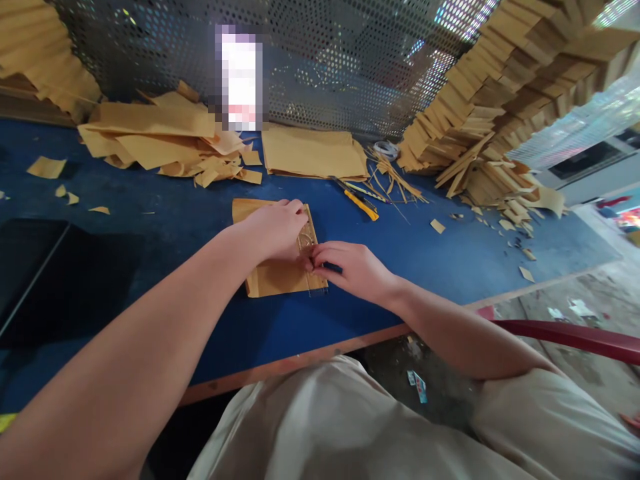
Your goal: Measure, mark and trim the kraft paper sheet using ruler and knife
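A brown paper piece, folded like an envelope, lies on the blue table in front of me. Along its right edge runs a clear ruler, reaching slightly past the paper's near edge. My left hand presses down over the paper, its bent fingers holding the ruler's far part. From the right, my right hand comes to the ruler's near part, thumb and fingers pinched together. Whatever sits in that pinch is too small and covered to make out. A yellow-handled cutter lies beyond my right hand.
Behind stand a flat brown paper stack, loose paper sheets and thin paper strips. Tall paper bundles lean at the right. A black box-like object occupies the left. A perforated metal screen closes off the back.
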Demonstrator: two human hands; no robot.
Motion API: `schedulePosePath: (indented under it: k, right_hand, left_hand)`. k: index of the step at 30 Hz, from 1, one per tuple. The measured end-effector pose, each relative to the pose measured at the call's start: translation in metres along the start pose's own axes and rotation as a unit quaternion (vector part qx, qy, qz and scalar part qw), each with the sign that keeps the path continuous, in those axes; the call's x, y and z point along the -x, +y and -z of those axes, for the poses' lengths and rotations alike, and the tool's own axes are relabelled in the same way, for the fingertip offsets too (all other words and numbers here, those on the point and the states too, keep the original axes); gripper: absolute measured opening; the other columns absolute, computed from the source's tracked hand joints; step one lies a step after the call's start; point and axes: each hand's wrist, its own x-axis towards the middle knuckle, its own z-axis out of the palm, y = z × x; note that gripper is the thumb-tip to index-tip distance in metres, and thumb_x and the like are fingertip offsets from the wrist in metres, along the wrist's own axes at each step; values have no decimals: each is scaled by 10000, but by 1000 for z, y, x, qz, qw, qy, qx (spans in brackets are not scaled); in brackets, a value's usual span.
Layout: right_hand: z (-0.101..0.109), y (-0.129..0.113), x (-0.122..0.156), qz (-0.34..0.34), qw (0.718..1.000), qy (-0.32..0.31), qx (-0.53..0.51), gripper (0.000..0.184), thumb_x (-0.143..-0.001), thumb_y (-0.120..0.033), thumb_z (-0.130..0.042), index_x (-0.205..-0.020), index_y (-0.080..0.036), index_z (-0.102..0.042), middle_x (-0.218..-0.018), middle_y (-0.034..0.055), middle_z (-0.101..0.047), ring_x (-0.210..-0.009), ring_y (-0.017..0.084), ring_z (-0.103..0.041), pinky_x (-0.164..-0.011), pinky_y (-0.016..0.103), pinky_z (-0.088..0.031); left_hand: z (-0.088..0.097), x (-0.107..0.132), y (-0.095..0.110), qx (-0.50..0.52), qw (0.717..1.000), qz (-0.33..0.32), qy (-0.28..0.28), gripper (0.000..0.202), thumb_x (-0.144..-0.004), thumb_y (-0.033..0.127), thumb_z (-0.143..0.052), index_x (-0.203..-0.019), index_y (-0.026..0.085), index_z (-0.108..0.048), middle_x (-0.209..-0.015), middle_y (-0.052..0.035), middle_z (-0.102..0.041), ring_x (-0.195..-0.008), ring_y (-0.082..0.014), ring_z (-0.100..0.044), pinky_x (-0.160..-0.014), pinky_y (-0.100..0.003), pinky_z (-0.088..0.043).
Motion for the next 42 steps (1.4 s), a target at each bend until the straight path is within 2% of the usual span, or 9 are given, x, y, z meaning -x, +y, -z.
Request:
schedulePosePath:
  k: [7,11,14,17,21,24,29,34,42]
  right_hand:
    - [23,36,-8,-4,999,26,-32,118,-937,-323,-674,-929,-211,-709,-1081,62,-773,-1053,214,-723,-961,346,-537]
    - [48,83,-16,-117,971,138,156,256,-922,-274,-618,-1146,-178,-696,-1260,149,-722,-1205,317,-662,-1072,485,-480]
    - [61,115,-23,-233,942,97,220,359,-915,-256,-609,-1245,-125,-662,-1251,198,-720,-1152,364,-677,-1014,509,-505]
    - [64,129,-29,-273,933,65,224,308,-916,-236,-606,-1196,-128,-676,-1131,178,-753,-1043,345,-701,-953,481,-525]
    - [59,124,-32,-293,934,104,176,368,-837,-175,-692,-1202,-131,-672,-1110,160,-746,-980,306,-698,-948,478,-527]
    - [55,110,-30,-311,941,128,-25,439,-761,-166,-762,-1194,-156,-689,-1093,114,-746,-880,245,-705,-893,445,-565]
    - [43,79,-27,-296,868,76,-391,319,-686,-291,-867,-938,-181,-704,-901,43,-733,-804,188,-691,-718,332,-594]
    - [24,64,-34,-299,862,80,-402,399,-579,-250,-951,-846,-179,-662,-770,-5,-686,-691,132,-640,-588,244,-560]
    - [24,83,-63,-301,878,109,-357,328,-631,-197,-928,-823,-176,-663,-725,-13,-681,-639,127,-652,-533,227,-551]
  left_hand:
    - [8,3,13,-3,999,26,-44,962,-644,772,-741,-1351,134,-607,-1502,-204,-495,-1306,-360,-543,-1044,-392,-476]
    - [11,2,13,1,998,17,-62,1103,-674,786,-716,-1478,67,-482,-1577,-228,-440,-1452,-363,-418,-1193,-398,-354]
    - [11,3,13,3,997,29,-70,1121,-679,785,-709,-1487,45,-470,-1572,-238,-450,-1449,-365,-423,-1194,-396,-357]
    - [9,4,13,6,997,35,-69,1118,-693,788,-689,-1512,67,-446,-1602,-232,-422,-1476,-365,-396,-1196,-410,-363]
    - [10,4,15,13,996,37,-79,1155,-717,758,-701,-1551,28,-377,-1632,-248,-381,-1532,-356,-333,-1223,-410,-336]
    - [13,4,18,21,992,58,-115,1229,-738,750,-691,-1614,20,-231,-1697,-229,-254,-1586,-329,-230,-1256,-403,-289]
    - [16,3,22,13,987,74,-145,1288,-757,765,-664,-1633,0,-108,-1718,-220,-124,-1600,-326,-188,-1283,-405,-233]
    - [16,1,22,14,985,85,-147,1303,-740,773,-680,-1628,-7,-132,-1714,-221,-136,-1599,-314,-196,-1279,-385,-242]
    - [19,2,23,27,988,78,-131,1275,-727,737,-716,-1635,30,-166,-1704,-230,-170,-1587,-341,-227,-1268,-399,-270]
